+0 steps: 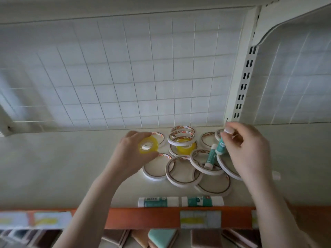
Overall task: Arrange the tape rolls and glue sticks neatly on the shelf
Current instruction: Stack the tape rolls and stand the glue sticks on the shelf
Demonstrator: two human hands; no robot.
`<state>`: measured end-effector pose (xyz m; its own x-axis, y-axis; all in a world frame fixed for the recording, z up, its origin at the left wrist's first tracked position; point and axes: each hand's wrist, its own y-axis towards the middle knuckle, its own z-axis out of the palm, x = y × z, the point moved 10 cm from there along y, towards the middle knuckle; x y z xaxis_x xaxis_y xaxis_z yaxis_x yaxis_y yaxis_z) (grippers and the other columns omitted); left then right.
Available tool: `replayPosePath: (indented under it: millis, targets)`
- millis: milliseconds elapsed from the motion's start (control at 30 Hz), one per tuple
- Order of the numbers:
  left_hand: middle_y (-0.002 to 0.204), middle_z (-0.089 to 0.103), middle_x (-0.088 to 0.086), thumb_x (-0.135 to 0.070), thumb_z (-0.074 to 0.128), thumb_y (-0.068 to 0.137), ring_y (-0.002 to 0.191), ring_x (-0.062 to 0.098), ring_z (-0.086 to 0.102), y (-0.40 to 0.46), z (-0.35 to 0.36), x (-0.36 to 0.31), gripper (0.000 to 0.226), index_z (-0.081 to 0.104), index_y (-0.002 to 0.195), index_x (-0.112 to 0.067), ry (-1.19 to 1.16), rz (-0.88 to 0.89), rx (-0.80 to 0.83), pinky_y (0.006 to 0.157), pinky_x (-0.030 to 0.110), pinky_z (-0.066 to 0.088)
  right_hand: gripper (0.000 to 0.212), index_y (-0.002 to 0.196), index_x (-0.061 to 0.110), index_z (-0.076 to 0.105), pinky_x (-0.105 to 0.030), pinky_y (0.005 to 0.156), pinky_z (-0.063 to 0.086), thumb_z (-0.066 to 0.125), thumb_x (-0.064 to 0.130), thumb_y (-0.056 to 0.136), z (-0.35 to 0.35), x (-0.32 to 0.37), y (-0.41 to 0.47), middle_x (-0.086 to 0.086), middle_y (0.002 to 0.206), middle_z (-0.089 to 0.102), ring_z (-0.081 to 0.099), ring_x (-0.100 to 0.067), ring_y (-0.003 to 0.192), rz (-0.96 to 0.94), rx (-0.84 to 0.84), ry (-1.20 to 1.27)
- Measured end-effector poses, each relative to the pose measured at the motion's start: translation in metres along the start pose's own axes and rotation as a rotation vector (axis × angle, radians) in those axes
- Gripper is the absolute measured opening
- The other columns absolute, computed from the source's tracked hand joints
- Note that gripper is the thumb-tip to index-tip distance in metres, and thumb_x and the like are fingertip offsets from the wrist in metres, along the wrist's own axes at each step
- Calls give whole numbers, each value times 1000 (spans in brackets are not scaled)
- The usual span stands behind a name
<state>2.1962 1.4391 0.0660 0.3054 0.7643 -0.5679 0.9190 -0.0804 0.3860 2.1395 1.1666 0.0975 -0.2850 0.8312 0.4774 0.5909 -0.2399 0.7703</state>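
My left hand [131, 154] holds a small yellow tape roll [148, 146] between thumb and fingers above the shelf [62, 167]. My right hand [250, 149] pinches the top of a teal and white glue stick [220, 146], tilted over the pile. Several thin white tape rolls [182, 171] lie scattered and overlapping in the middle of the shelf. A second yellow tape roll [185, 149] sits among them under a stack of white rolls [181, 138]. Another glue stick [210, 159] leans on the pile. Two glue sticks [158, 201] [202, 201] lie end to end along the front edge.
A white wire grid [143, 77] backs the shelf, with a slotted upright post [245, 81] at the right. An orange price rail [152, 218] with labels runs along the front edge. Sponges [161, 238] lie on the shelf below.
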Motion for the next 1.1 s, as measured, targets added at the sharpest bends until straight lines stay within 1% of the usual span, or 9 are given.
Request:
replayPosePath:
  millis: [100,233,367,433,500,667,833,1000,1100]
  targets:
    - [103,48,-6,-23,82,67,94,17,53,-17,-18,14,58,62,120,-17,64,-36,-23,84,23,37,14,90,6,69,-23,58,37,71,7,77,14,27,-2,-8,75,63,49,-17,56,-90,22,28]
    - [105,46,-6,-26,81,69,92,15,51,-35,-50,37,58,60,122,-19,120,-91,-58,81,22,35,13,88,7,68,-23,52,39,72,6,76,34,67,-10,-1,75,59,50,-16,51,-177,71,128]
    - [106,45,-9,-28,80,70,90,13,49,-52,-92,65,58,59,124,-21,148,-153,-102,77,20,32,15,89,9,68,-23,51,42,73,6,75,61,111,-22,-1,76,62,53,-16,54,-219,141,206]
    - [106,46,-7,-28,80,71,94,18,53,-61,-115,84,57,59,123,-20,160,-173,-123,78,21,33,14,87,10,68,-22,52,43,73,6,75,76,137,-29,0,76,63,54,-16,53,-236,164,233]
    - [106,48,-5,-28,80,70,100,23,56,-70,-139,106,58,60,123,-17,163,-193,-145,81,23,35,14,85,10,67,-26,53,44,73,6,74,93,165,-36,1,74,62,55,-17,54,-248,181,256]
    - [118,55,6,-28,81,69,105,27,57,-92,-208,174,59,60,124,-16,186,-221,-184,86,27,38,8,79,13,64,-25,56,36,63,12,72,148,245,-64,1,69,59,55,-20,55,-231,229,330]
    - [121,56,7,-27,80,70,108,28,55,-117,-289,255,61,58,126,-16,229,-214,-214,88,31,39,13,82,12,66,-22,57,30,71,4,73,203,334,-101,2,71,58,56,-21,59,-165,253,324]
    - [121,56,8,-24,80,69,109,32,54,-145,-373,355,59,59,124,-15,274,-284,-260,89,34,38,10,84,11,67,-29,63,42,70,5,76,258,439,-136,-6,77,65,59,-25,63,-129,238,378]
    - [119,56,8,-25,80,68,107,31,55,-157,-410,406,58,60,122,-15,273,-307,-256,91,35,39,9,83,12,67,-30,64,39,70,6,77,293,489,-151,-5,75,64,58,-23,63,-90,256,402]
